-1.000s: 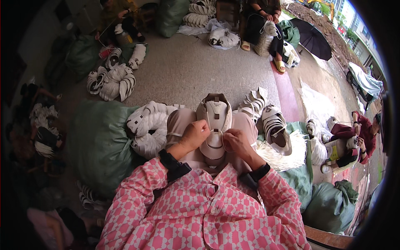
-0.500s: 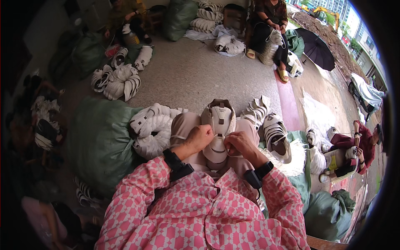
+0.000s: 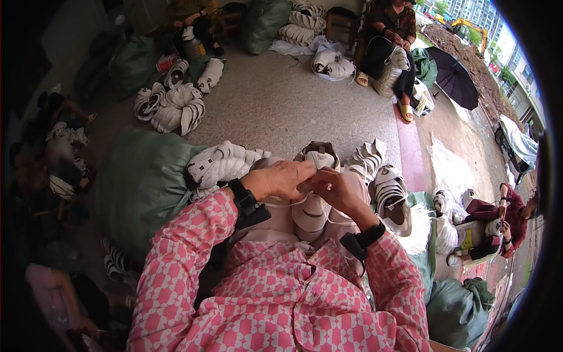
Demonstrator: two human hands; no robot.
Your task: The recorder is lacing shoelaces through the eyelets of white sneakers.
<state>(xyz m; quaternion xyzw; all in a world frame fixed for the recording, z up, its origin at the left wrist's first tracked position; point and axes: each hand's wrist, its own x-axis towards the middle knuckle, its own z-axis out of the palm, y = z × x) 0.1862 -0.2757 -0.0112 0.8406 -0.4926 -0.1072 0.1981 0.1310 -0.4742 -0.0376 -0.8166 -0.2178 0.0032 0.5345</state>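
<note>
The white shoe upper [image 3: 311, 218] sits between the wearer's knees, toe toward the body and opening away, probably so the legs steady it and leave both hands free. A pale lace [image 3: 280, 206] trails beside its front, left of the toe. Over its middle, the left hand [image 3: 287, 179] and right hand [image 3: 333, 189] meet, fingers bent inward. The left fingers are largely hidden, so their opening and hold cannot be told; the right ones curl with tips close together, but whether they grip lace is unclear. Stacked uppers [image 3: 226, 164] lie left; a loose lace bundle [image 3: 417, 227] lies right, seemingly within easy reach.
</note>
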